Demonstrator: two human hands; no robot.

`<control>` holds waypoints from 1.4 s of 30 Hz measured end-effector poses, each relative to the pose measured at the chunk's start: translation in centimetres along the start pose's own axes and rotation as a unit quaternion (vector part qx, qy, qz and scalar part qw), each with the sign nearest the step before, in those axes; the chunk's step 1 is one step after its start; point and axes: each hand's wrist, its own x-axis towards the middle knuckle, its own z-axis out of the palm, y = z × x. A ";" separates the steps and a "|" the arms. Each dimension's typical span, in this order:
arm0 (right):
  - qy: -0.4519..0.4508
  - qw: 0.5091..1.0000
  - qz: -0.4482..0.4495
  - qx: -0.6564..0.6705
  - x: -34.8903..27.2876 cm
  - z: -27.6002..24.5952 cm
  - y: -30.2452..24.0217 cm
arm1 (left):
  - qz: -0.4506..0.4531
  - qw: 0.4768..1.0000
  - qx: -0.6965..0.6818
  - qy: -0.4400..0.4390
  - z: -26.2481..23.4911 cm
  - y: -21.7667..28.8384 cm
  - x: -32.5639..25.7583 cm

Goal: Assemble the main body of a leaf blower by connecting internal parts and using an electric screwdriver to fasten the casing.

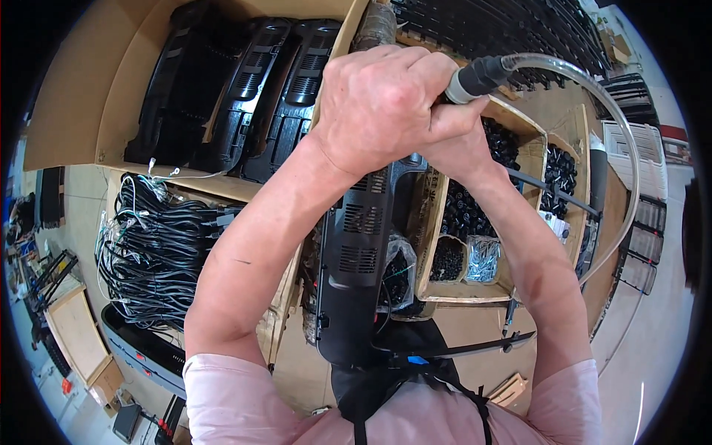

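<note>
My left hand (378, 104) is closed in a fist around a hose-fed tool, most of it hidden inside the grip. Its grey and black end fitting (475, 80) sticks out beside the thumb and joins a clear hose (627, 122) that arcs to the right. My right hand (449, 152) lies beneath the left one, with its fingers hidden. Below both hands, a long black plastic housing (348, 304) with vent slots stretches toward my body.
At upper left, a cardboard box (78, 111) holds black vented housings (256, 96). Bundled black cables (167, 252) lie below it. On the right, a divided cardboard tray (426, 285) contains small black parts (463, 211) and silver screws (482, 259). Black strips (497, 33) are stacked behind.
</note>
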 end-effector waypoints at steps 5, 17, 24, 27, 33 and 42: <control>0.007 1.000 -0.028 0.011 -0.2 0.0 0.3 | -0.001 1.000 -0.004 0.017 0.3 0.1 -0.1; -0.004 0.999 -0.031 0.021 0.2 0.6 0.5 | 0.001 1.000 -0.016 0.021 0.1 -0.8 -0.4; 0.004 1.000 -0.009 0.001 0.1 0.8 1.1 | 0.005 0.999 -0.020 0.029 0.5 -0.7 -0.4; 0.022 0.999 -0.018 0.035 0.0 0.9 1.1 | -0.006 1.000 -0.020 0.022 0.7 -0.5 -0.4; 0.023 0.997 -0.019 0.070 -0.1 0.8 1.4 | 0.009 0.999 -0.002 0.038 1.1 -0.4 -0.2; 0.011 0.998 -0.039 0.042 -0.2 0.9 1.1 | 0.016 0.999 -0.001 0.051 0.7 -0.5 -0.5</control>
